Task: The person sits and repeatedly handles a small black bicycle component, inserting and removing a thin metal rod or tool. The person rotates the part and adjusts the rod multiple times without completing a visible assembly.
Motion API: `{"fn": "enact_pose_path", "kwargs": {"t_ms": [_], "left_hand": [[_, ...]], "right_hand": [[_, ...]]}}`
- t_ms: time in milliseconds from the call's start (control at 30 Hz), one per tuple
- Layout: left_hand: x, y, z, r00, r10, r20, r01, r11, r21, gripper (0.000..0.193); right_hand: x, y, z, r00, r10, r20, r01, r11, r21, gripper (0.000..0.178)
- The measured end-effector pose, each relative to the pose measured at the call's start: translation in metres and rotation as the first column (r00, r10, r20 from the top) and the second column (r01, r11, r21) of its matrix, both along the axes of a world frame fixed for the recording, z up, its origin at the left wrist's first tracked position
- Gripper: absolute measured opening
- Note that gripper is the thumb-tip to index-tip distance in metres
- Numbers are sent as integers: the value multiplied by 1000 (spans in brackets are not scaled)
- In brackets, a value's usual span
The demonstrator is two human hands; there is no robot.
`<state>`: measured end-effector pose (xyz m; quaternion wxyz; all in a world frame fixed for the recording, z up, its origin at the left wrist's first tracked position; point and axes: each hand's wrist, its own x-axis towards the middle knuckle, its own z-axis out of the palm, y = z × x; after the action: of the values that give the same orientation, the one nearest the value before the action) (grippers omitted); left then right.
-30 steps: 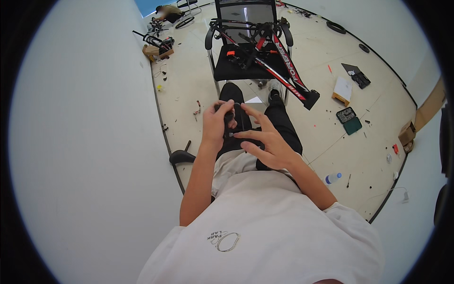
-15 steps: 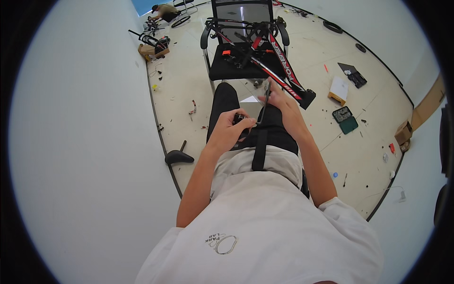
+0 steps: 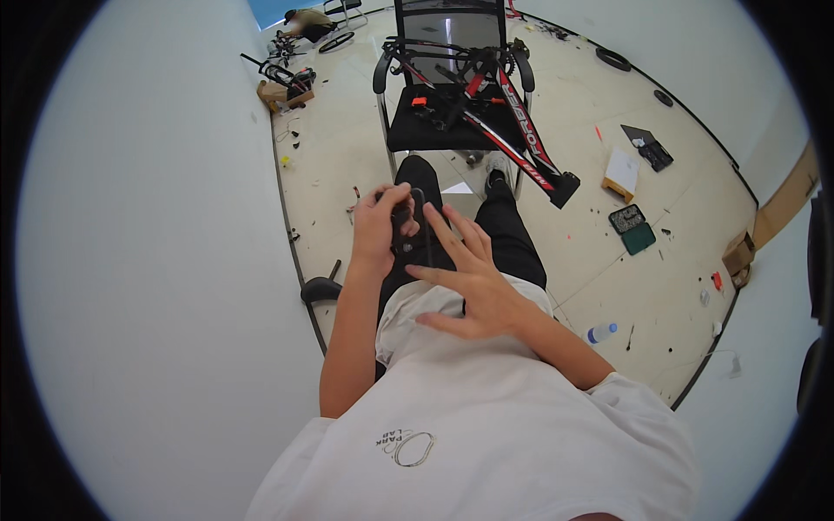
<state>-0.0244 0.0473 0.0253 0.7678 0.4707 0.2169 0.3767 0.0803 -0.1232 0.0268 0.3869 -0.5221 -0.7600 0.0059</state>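
Left hand curled closed, right hand fanned wide: that is how I have them on my feed, raised over black trousers. The left wraps a small black component, largely hidden behind thumb and knuckles. What looks like a bent hex key stands just beside that grip, its curve uppermost; the right fingertips come near its shaft, and I cannot tell whether they touch. I see nothing grasped in the right.

My worry is that key: with loose fingers so near, a stray flick could knock it down, and a slack left grip could let the component twist.

Ahead of me, a red-and-black bicycle frame lies across a mesh-backed office chair, its front end overhanging the seat; a bump to the chair could tip it. A black saddle rests on the floor at left, a plastic bottle at right.
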Motion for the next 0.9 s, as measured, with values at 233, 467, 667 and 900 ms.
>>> {"fn": "enact_pose_path", "kwargs": {"t_ms": [233,467,667,900], "left_hand": [[-2,-14,19,981,-196,13,196,981,15,16],[18,-31,-2,957,-223,-183,243,966,91,16],[16,-19,-9,992,41,-115,-19,982,188,14],[-3,-7,18,1000,-19,17,19,999,35,15]], "right_hand": [[75,64,-42,934,-239,-264,232,971,-59,40],[82,54,35,769,-45,-637,-1,997,-72,52],[32,14,16,976,44,-211,-38,999,37,45],[52,42,-43,979,-112,-170,81,981,-179,40]]}}
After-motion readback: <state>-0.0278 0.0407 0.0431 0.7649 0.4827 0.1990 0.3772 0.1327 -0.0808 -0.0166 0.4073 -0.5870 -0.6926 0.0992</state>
